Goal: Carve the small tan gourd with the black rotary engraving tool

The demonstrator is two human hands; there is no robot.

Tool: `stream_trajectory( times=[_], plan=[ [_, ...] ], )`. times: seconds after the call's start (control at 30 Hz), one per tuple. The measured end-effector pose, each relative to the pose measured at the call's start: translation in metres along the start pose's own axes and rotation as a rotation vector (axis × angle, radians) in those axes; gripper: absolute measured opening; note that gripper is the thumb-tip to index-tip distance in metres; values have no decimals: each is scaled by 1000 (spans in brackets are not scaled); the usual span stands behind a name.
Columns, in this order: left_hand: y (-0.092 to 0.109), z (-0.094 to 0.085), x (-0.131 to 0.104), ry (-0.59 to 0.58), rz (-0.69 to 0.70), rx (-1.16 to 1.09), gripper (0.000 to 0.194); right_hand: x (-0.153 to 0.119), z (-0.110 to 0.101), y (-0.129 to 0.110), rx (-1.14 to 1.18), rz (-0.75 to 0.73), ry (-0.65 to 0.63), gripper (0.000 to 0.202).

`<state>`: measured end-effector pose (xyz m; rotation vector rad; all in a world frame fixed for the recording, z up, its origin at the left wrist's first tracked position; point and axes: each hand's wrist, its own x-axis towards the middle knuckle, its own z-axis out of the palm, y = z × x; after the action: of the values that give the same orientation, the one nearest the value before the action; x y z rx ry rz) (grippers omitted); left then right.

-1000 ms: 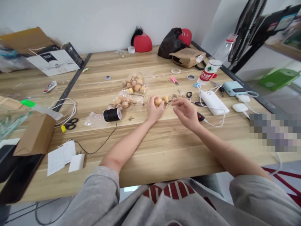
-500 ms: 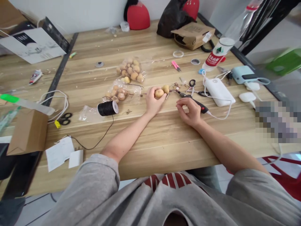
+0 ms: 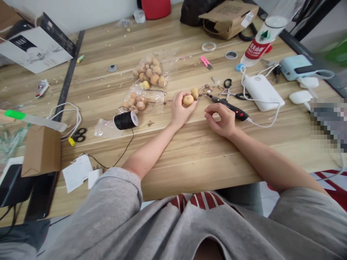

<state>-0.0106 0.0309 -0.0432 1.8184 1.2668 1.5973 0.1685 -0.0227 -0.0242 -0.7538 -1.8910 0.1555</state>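
Observation:
Near the middle of the table, my left hand (image 3: 181,109) is closed round a round tan nut (image 3: 188,100). A second tan nut (image 3: 194,93) lies against it, just beyond my fingers. My right hand (image 3: 222,121) rests on the wood with its fingers curled and thumb and fingertips close together; whether anything small is between them is hidden. Right behind it lies a black rotary tool (image 3: 230,108) with a red button and a white cable. Small bits and black-handled scissors (image 3: 228,84) lie beyond the tool.
Two clear bags of nuts (image 3: 150,70) (image 3: 136,102) and a black thread spool (image 3: 126,120) lie left of my left hand. At the right are a white power bank (image 3: 264,92), a water bottle (image 3: 257,47) and a blue case (image 3: 298,67). A cardboard box (image 3: 43,150) stands at the left.
The camera view has tilted down and shifted a little, so the table items appear displaced. My left hand keeps its hold on the nut, and my right hand stays curled beside the tool.

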Motion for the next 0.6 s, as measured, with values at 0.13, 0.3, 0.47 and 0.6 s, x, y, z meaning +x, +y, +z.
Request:
stream_trajectory(
  times=[0.13, 0.3, 0.47, 0.6],
  plan=[
    [2, -4, -1, -31, 46, 45, 29, 2, 3, 0, 11, -24, -4, 12],
    [7, -8, -4, -57, 92, 101, 27, 1, 7, 1, 49, -34, -6, 15],
    [10, -9, -5, -69, 136, 108, 25, -1, 9, 1, 26, -16, -32, 15],
    [12, -9, -4, -65, 105, 90, 25, 0, 9, 0, 47, 21, -53, 15]
  ],
)
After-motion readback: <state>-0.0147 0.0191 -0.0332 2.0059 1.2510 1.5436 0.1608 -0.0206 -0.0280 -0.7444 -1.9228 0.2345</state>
